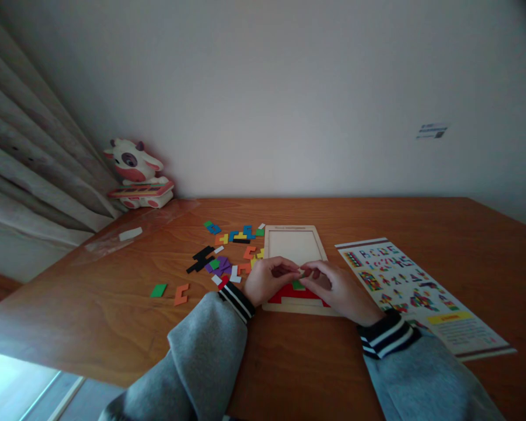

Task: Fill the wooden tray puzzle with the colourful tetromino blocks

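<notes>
My left hand (272,279) and my right hand (339,290) meet over a wooden puzzle board (291,228), fingertips pinched together. Between them is a small pale piece (301,272), mostly hidden by the fingers. Both hands are closed on it. Inside the board's lower part lie red pieces (291,293), a green piece (298,285) and white pieces, partly covered by my hands. The upper part of the board shows its pale base. Just left of the board, loose coloured puzzle pieces (221,264) are spread about, in purple, black, blue, yellow, orange and white.
A printed pattern sheet (449,318) lies right of the board. Apart from the pile, a green square (158,290) and an orange C-shaped piece (181,294) rest at the left. A cow toy with a keyboard (141,175) stands at the back left, near a curtain (39,152).
</notes>
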A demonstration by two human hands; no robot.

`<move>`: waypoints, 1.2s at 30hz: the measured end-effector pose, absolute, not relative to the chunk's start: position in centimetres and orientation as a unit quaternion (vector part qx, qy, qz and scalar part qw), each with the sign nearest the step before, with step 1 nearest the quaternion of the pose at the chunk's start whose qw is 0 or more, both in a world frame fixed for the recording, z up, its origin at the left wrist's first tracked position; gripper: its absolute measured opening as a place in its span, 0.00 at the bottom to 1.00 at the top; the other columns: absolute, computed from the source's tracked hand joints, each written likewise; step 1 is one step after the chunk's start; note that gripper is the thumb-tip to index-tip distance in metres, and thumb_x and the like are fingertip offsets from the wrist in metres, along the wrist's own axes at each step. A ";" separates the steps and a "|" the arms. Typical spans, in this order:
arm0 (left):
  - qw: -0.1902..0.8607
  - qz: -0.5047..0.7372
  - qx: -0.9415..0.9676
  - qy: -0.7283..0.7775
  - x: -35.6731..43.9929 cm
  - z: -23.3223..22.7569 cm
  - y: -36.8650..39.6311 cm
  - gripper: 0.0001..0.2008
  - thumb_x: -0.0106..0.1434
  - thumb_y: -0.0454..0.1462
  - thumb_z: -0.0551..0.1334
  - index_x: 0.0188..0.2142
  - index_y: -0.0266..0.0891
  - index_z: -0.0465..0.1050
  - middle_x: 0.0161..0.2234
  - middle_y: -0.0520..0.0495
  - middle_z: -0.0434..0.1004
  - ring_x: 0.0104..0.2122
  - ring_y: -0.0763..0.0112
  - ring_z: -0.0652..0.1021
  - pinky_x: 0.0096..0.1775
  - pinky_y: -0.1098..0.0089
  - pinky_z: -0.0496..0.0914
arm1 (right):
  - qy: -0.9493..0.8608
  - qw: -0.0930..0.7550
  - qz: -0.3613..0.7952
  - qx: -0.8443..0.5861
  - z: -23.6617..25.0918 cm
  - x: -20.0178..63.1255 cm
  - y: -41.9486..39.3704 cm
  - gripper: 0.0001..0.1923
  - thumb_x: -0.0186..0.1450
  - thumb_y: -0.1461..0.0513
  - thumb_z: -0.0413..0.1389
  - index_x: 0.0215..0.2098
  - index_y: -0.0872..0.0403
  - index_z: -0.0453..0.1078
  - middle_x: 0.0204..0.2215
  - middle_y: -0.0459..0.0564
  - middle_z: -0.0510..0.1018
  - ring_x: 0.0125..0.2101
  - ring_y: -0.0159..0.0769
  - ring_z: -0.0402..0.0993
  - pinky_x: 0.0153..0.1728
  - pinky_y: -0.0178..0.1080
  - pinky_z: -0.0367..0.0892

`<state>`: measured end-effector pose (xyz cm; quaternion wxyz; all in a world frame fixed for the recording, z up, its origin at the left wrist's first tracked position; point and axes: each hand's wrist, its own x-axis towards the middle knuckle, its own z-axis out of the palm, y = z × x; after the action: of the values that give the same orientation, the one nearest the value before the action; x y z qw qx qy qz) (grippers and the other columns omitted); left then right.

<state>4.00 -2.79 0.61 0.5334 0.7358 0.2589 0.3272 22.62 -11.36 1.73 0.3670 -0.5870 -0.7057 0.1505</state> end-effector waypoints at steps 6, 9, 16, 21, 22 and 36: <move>0.351 0.319 0.857 0.204 2.8 1.5 -2.6 0.12 0.65 0.43 0.64 0.41 0.36 0.78 0.38 0.42 0.82 0.38 0.66 0.81 0.42 0.67 0.75 | -0.682 0.388 0.198 -0.588 1.9 22.8 -11.2 0.11 0.65 0.57 0.57 0.44 0.50 0.74 0.35 0.49 0.83 0.35 0.39 0.79 0.38 0.42 0.73; 0.218 0.279 0.928 0.117 1.8 1.9 -2.5 0.10 0.66 0.42 0.63 0.41 0.40 0.79 0.41 0.42 0.82 0.42 0.64 0.79 0.48 0.64 0.73 | -0.676 0.391 0.191 -0.595 1.9 22.7 -11.1 0.09 0.66 0.56 0.56 0.41 0.50 0.75 0.34 0.50 0.83 0.33 0.39 0.79 0.36 0.41 0.74; 0.109 0.200 0.974 0.003 1.5 2.0 -3.9 0.13 0.70 0.43 0.57 0.42 0.42 0.80 0.41 0.45 0.83 0.43 0.63 0.78 0.47 0.65 0.73 | -0.672 0.399 0.171 -0.600 0.5 22.6 -10.5 0.08 0.66 0.57 0.57 0.39 0.51 0.75 0.33 0.50 0.83 0.32 0.38 0.79 0.36 0.41 0.73; 0.089 0.210 0.974 -0.013 1.6 1.8 -4.1 0.12 0.70 0.40 0.57 0.41 0.40 0.79 0.42 0.45 0.83 0.42 0.63 0.79 0.45 0.65 0.73 | -0.682 0.394 0.150 -0.598 -1.0 22.9 -10.0 0.08 0.66 0.57 0.58 0.39 0.52 0.75 0.33 0.51 0.81 0.33 0.38 0.77 0.37 0.41 0.72; 0.089 0.209 0.974 -0.011 1.6 1.8 -4.1 0.12 0.70 0.40 0.56 0.41 0.41 0.79 0.42 0.45 0.83 0.43 0.63 0.79 0.45 0.65 0.73 | -0.687 0.386 0.144 -0.599 -1.1 23.0 -10.0 0.08 0.66 0.57 0.58 0.39 0.52 0.75 0.34 0.51 0.81 0.33 0.38 0.77 0.37 0.41 0.72; 0.067 0.226 0.972 -0.010 1.6 1.4 -4.0 0.11 0.70 0.39 0.57 0.40 0.40 0.78 0.41 0.46 0.83 0.42 0.66 0.79 0.44 0.67 0.72 | -0.719 0.325 0.110 -0.605 -0.5 22.9 -10.3 0.06 0.66 0.57 0.59 0.37 0.51 0.74 0.37 0.50 0.79 0.40 0.39 0.75 0.43 0.42 0.67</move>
<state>1.65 -4.02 1.42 0.0674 0.9719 -0.0096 0.2255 22.85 -10.30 -0.49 0.3249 -0.6049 -0.7186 0.1102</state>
